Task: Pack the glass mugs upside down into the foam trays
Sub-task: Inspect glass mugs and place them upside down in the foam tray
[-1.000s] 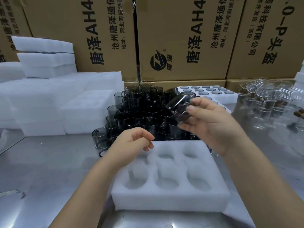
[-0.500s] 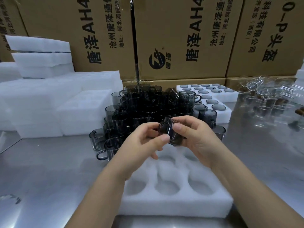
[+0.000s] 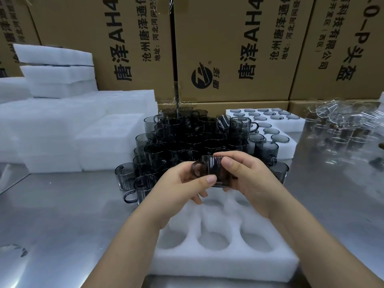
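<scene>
Both my hands hold one smoky grey glass mug above the far row of a white foam tray. My left hand grips its left side near the handle, thumb on the front wall. My right hand wraps the right side, thumb across the top. The mug's handle points left. The tray's round pockets that show hold nothing; my hands hide the far ones. A dense pile of the same grey mugs stands just behind.
Stacks of white foam trays fill the left. Filled foam trays with mugs bottom-up lie at the back right. Clear glass mugs sit at far right. Cardboard boxes wall off the back. The table is shiny metal.
My right hand brought the mug down from the pile towards me. My left hand came up and joined it on the mug, which now sits lower over the tray.
</scene>
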